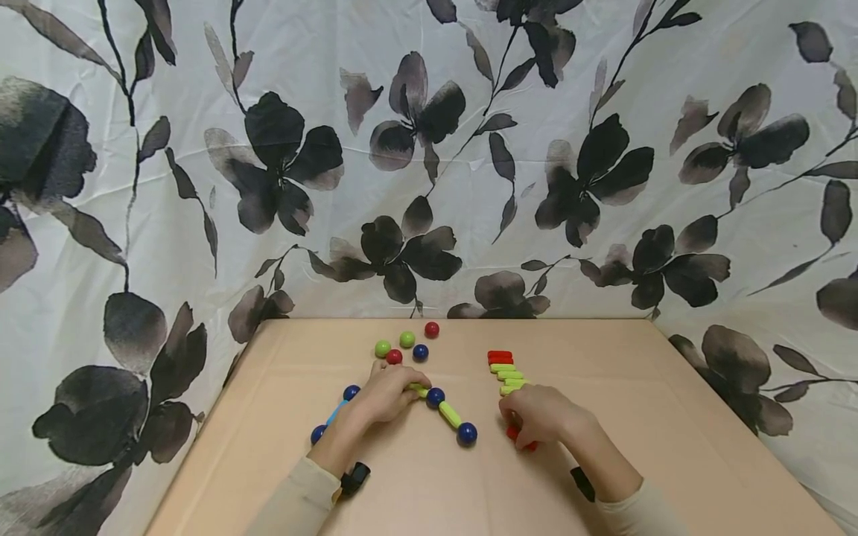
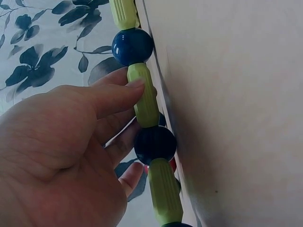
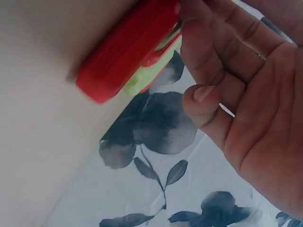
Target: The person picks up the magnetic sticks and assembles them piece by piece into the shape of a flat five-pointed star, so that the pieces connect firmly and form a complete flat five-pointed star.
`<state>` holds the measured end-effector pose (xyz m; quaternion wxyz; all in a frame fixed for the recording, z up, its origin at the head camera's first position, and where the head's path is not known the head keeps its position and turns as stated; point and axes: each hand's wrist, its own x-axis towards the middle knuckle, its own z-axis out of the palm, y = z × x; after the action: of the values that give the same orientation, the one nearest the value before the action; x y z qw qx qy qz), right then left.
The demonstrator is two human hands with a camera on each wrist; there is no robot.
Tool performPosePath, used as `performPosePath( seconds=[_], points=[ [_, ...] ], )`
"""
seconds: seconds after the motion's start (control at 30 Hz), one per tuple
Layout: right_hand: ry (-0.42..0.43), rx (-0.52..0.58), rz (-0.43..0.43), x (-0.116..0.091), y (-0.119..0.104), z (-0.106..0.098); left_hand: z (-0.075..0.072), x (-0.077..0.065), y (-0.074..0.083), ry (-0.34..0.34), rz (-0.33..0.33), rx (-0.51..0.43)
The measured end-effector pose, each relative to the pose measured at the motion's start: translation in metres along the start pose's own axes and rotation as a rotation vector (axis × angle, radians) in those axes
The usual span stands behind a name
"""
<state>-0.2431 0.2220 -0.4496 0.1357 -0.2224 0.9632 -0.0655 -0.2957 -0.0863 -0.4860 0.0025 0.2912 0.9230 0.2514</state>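
Note:
My left hand point(image 1: 387, 393) pinches a yellow-green ribbed rod point(image 2: 144, 94) between thumb and fingers. This rod joins two dark blue balls point(image 2: 155, 145) in a chain. Another yellow-green rod point(image 1: 450, 414) runs from it to an end ball point(image 1: 467, 434) at the right. On the left of the hand, a light blue rod point(image 1: 337, 412) links two more blue balls point(image 1: 351, 392). My right hand point(image 1: 546, 417) is low over the table, its fingertips at one end of a red rod point(image 3: 128, 52). Its other fingers curl loosely, and the exact grip is partly hidden.
Beyond the left hand lie loose balls: green point(image 1: 407, 339), red point(image 1: 432, 330) and blue point(image 1: 420, 353). A row of red rods point(image 1: 500, 356) and yellow-green rods point(image 1: 506, 375) lies beyond the right hand. Floral cloth point(image 1: 415, 186) hangs behind the table point(image 1: 429, 491).

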Motion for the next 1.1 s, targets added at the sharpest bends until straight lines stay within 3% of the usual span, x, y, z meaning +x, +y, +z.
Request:
performPosePath(
  seconds=[0.17,0.3,0.5,0.6,0.73,0.9,1.1],
  points=[
    [0.023,0.015,-0.057,0.005,-0.002,0.002,0.001,0.000,-0.001,-0.001,-0.003,0.001],
    [0.006,0.185,-0.149,0.010,-0.001,0.003,0.002,0.001,-0.001,-0.003,0.001,-0.002],
    [-0.181,0.519,-0.235,0.016,-0.007,0.008,0.001,0.000,-0.001,-0.002,-0.005,-0.002],
    [-0.242,0.591,-0.232,0.020,-0.011,0.014,0.001,0.000,-0.001,-0.001,-0.008,0.001],
    [-0.257,0.662,-0.215,0.024,-0.014,0.019,0.000,0.000,-0.001,0.001,-0.009,0.002],
    [-0.198,0.626,-0.201,0.025,-0.017,0.015,0.000,0.000,-0.001,0.001,0.000,0.006],
    [-0.096,0.437,-0.308,0.027,-0.017,0.005,-0.006,-0.003,-0.001,-0.013,0.004,0.003]
  ],
)
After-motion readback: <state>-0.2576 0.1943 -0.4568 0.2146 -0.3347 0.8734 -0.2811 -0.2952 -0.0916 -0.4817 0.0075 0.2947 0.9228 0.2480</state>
